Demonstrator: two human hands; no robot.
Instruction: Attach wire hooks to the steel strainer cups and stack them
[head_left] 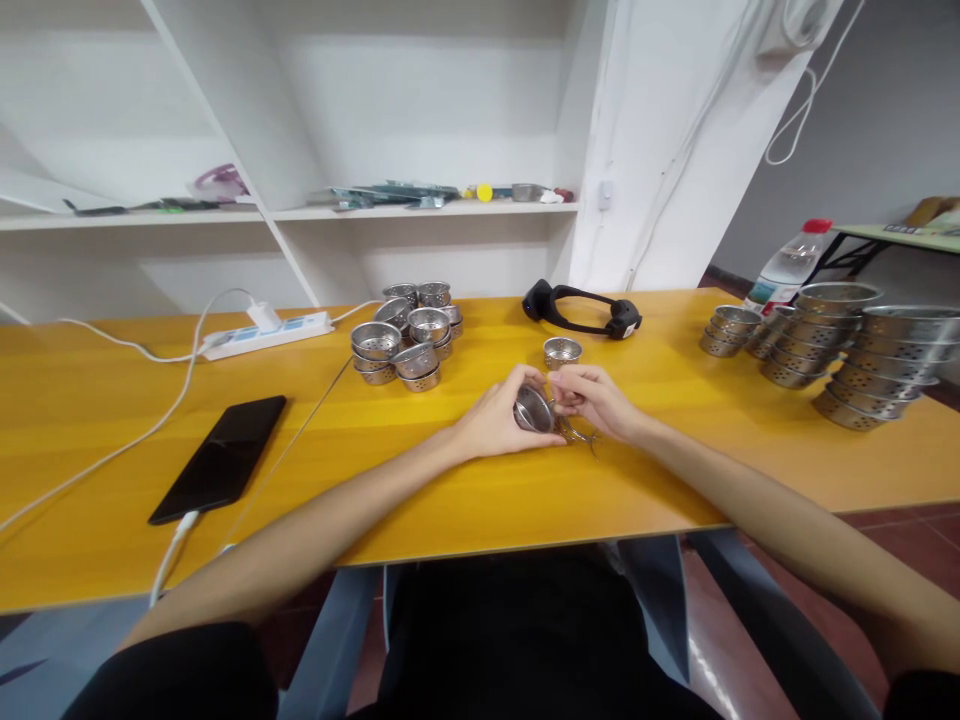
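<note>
My left hand (501, 418) is wrapped round a small metal strainer cup (533, 409), tilted with its mouth toward me, just above the table. On its right side my right hand (589, 398) pinches with thumb and forefinger close to the cup's rim. Thin metal wires (576, 432) stick out below the right fingers; whether those fingers grip a wire or the cup's edge I cannot make out. Another perforated metal cup (562, 351) stands upright just beyond my hands.
Several metal cups (415, 360) are heaped at the back left; taller stacks (874, 370) stand at the right by a water bottle (787, 265). A black headband device (581, 310) lies at the back. A phone (221, 458), cables and a power strip (270, 334) lie left.
</note>
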